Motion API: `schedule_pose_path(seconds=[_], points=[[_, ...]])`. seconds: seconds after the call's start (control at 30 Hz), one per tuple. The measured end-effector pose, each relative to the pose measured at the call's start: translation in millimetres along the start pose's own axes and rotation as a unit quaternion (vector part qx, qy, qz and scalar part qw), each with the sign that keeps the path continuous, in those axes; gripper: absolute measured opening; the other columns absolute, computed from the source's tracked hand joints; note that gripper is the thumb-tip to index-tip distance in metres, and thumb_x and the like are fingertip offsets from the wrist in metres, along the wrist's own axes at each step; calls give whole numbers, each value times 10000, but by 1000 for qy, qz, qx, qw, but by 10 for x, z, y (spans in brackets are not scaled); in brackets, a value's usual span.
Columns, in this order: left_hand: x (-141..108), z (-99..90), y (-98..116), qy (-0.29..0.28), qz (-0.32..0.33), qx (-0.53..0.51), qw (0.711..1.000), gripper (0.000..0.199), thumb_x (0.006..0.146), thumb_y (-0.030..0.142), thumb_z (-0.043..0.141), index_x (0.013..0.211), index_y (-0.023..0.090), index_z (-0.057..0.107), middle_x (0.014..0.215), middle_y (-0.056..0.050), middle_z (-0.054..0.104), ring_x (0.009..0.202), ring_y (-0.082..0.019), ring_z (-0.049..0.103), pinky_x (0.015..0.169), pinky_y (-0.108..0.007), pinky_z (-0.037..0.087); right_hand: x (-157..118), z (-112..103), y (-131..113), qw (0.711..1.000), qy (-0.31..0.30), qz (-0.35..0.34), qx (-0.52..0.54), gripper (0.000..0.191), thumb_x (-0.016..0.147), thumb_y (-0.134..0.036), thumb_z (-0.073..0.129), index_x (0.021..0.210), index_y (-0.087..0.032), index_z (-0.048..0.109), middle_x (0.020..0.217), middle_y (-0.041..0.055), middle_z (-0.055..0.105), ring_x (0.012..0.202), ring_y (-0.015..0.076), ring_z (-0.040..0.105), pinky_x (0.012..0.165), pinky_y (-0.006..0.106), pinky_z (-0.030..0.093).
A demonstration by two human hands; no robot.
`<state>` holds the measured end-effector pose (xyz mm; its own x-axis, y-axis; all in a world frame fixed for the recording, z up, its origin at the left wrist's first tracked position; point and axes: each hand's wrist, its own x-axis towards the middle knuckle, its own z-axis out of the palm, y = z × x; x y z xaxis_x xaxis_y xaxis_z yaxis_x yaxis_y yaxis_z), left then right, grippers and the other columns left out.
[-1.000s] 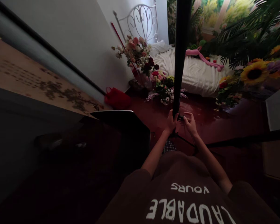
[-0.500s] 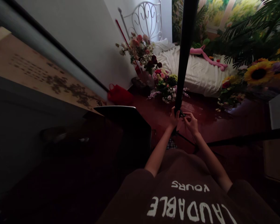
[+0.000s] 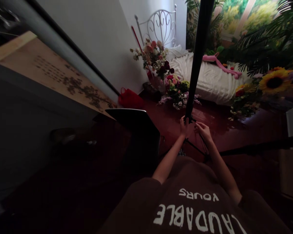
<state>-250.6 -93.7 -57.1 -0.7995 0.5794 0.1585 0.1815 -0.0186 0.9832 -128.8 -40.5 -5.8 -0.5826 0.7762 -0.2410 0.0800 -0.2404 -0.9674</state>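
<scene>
Centre of frame: left hand (image 3: 184, 127) curled round a long black pole (image 3: 197, 65), which leans up to the top edge. Right hand (image 3: 203, 130) just right of it, fingertips bunched near a small dark fitting (image 3: 193, 120); cannot tell if they pinch it. Risk, my judgement: pole tips or slides if the left grip slackens while the fitting is loose. Containers: soft red bag (image 3: 130, 98), left of centre, handle up, contents hidden. Pink-and-white flower bunch (image 3: 152, 53), upper centre; holder unclear.
</scene>
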Motion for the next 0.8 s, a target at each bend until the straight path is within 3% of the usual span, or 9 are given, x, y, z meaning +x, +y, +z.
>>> schedule_pose_path(seconds=[0.17, 0.27, 0.33, 0.47, 0.57, 0.7, 0.8], points=[[-386, 126, -269, 99, -80, 40, 991, 389, 926, 445, 467, 1195, 166, 503, 1214, -154, 551, 1121, -198, 546, 1014, -374, 422, -303, -366, 376, 998, 37, 56, 2, 499, 655, -541, 744, 955, -143, 716, 684, 53, 728, 587, 147, 684, 573, 230, 545], [-587, 265, -378, 100, -157, 52, 981, 398, 906, 360, 522, 1233, 147, 445, 1226, -172, 520, 1071, -192, 569, 967, -360, 458, -545, -704, 575, 992, 83, 97, 8, 442, 692, -503, 727, 950, -145, 714, 723, 70, 743, 623, 157, 699, 586, 232, 552], [-671, 399, -389, 67, -185, 47, 979, 422, 880, 321, 566, 1234, 141, 424, 1223, -168, 504, 1023, -179, 590, 926, -340, 480, -724, -952, 669, 987, 105, 123, 3, 390, 723, -473, 711, 945, -152, 710, 753, 77, 750, 642, 161, 704, 574, 227, 548], [-763, 778, -248, -83, -160, 4, 984, 320, 896, 286, 539, 1170, 151, 442, 1159, -140, 543, 1004, -165, 599, 889, -325, 498, -1105, -1430, 748, 981, 68, 180, -5, 355, 718, -423, 740, 977, -182, 705, 864, 85, 761, 741, 185, 726, 628, 257, 572], [-865, 1116, -7, -239, -74, -22, 968, 253, 922, 336, 495, 1095, 150, 495, 1077, -114, 594, 998, -170, 597, 925, -356, 486, -1411, -1715, 694, 983, 68, 168, 10, 423, 666, -472, 780, 989, -210, 705, 926, 81, 760, 820, 209, 734, 736, 316, 590], [-1140, 1526, 432, -419, 91, -31, 903, 340, 944, 437, 433, 1094, 159, 558, 1125, -122, 606, 1090, -210, 565, 1007, -411, 435, -1815, -1941, 483, 978, 198, 62, -12, 437, 652, -588, 753, 900, -231, 709, 950, 80, 757, 911, 238, 724, 852, 373, 574], [-1387, 1765, 727, -493, 181, -72, 848, 465, 904, 484, 507, 1249, 174, 493, 1247, -142, 560, 1194, -231, 526, 1057, -410, 398, -2077, -2017, 303, 939, 343, -24, -23, 428, 689, -557, 743, 968, -237, 688, 981, 77, 750, 929, 231, 715, 865, 384, 566]])
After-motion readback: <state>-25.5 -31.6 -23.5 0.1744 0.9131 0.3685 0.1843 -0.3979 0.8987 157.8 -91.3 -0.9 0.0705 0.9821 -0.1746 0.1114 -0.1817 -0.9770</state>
